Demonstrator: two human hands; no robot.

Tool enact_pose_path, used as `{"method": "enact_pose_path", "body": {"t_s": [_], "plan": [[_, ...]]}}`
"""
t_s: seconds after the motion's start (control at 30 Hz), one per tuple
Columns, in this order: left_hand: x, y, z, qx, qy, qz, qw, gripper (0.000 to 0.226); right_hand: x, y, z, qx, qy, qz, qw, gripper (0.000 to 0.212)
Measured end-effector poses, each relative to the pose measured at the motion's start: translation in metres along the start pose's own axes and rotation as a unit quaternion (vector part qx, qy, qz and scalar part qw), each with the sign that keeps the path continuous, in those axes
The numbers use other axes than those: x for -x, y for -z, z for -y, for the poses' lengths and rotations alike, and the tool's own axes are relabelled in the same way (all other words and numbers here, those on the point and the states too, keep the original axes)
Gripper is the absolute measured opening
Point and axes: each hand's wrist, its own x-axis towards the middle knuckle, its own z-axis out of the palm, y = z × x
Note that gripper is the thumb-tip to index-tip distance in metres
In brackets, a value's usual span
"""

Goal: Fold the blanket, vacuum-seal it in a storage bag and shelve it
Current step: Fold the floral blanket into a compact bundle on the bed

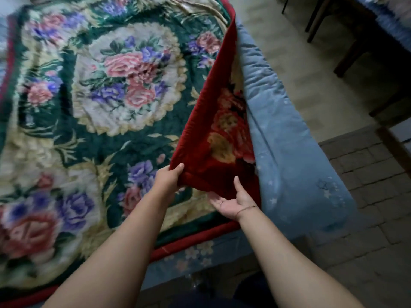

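Blanket (124,85) lies spread green face up over the bed (289,163). Its near right corner is raised, red underside showing, which I judge to be the start of the first fold. My left hand (169,176) pinches that corner, thumb on top and fingers curled beneath. My right hand (231,203), palm up with fingers nearly straight, reaches under the raised hem to support it and grips nothing.
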Motion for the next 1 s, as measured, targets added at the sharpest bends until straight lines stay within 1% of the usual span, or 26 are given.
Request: {"method": "enact_pose_path", "body": {"t_s": [0.17, 0.27, 0.33, 0.4, 0.5, 0.6, 0.67, 0.73, 0.8, 0.83, 0.87, 0.9, 0.93, 0.97, 1.0], "plan": [[-0.010, 0.158, 0.010, 0.059, -0.015, -0.047, 0.997, 0.008, -0.057, -0.019, -0.105, 0.019, 0.020, -0.043, 0.999, 0.102], [-0.013, 0.249, 0.033, 0.080, -0.007, -0.073, 0.994, 0.022, -0.086, -0.010, -0.154, 0.053, 0.025, -0.100, 0.993, 0.106], [-0.008, 0.298, 0.059, 0.098, 0.013, -0.092, 0.991, 0.022, -0.096, 0.000, -0.181, 0.082, 0.035, -0.157, 0.984, 0.105], [-0.001, 0.341, 0.094, 0.114, 0.046, -0.123, 0.985, 0.021, -0.103, 0.017, -0.200, 0.118, 0.049, -0.196, 0.972, 0.103], [0.002, 0.389, 0.149, 0.134, 0.111, -0.153, 0.973, 0.034, -0.114, 0.042, -0.214, 0.147, 0.055, -0.237, 0.959, 0.100], [-0.009, 0.404, 0.182, 0.151, 0.151, -0.172, 0.962, 0.039, -0.120, 0.058, -0.215, 0.156, 0.090, -0.272, 0.945, 0.093], [-0.020, 0.401, 0.192, 0.151, 0.160, -0.177, 0.959, 0.040, -0.122, 0.063, -0.209, 0.174, 0.126, -0.297, 0.930, 0.080], [-0.029, 0.394, 0.199, 0.149, 0.170, -0.190, 0.955, 0.039, -0.124, 0.067, -0.197, 0.190, 0.159, -0.315, 0.916, 0.060], [-0.037, 0.391, 0.205, 0.146, 0.174, -0.209, 0.951, 0.039, -0.126, 0.071, -0.178, 0.213, 0.181, -0.320, 0.905, 0.030], [-0.039, 0.389, 0.208, 0.145, 0.174, -0.216, 0.950, 0.039, -0.122, 0.072, -0.168, 0.229, 0.200, -0.322, 0.896, 0.025], [-0.040, 0.388, 0.210, 0.140, 0.176, -0.216, 0.950, 0.039, -0.116, 0.073, -0.157, 0.250, 0.219, -0.332, 0.883, 0.026], [-0.041, 0.385, 0.214, 0.131, 0.183, -0.206, 0.952, 0.038, -0.108, 0.075, -0.146, 0.268, 0.237, -0.335, 0.872, 0.022], [-0.040, 0.381, 0.218, 0.119, 0.195, -0.185, 0.956, 0.036, -0.098, 0.079, -0.135, 0.272, 0.254, -0.339, 0.864, 0.012], [-0.040, 0.375, 0.224, 0.106, 0.209, -0.164, 0.958, 0.035, -0.090, 0.086, -0.125, 0.271, 0.269, -0.338, 0.860, 0.012], [-0.039, 0.368, 0.231, 0.094, 0.223, -0.149, 0.959, 0.035, -0.083, 0.094, -0.116, 0.285, 0.279, -0.336, 0.853, 0.016]]}}
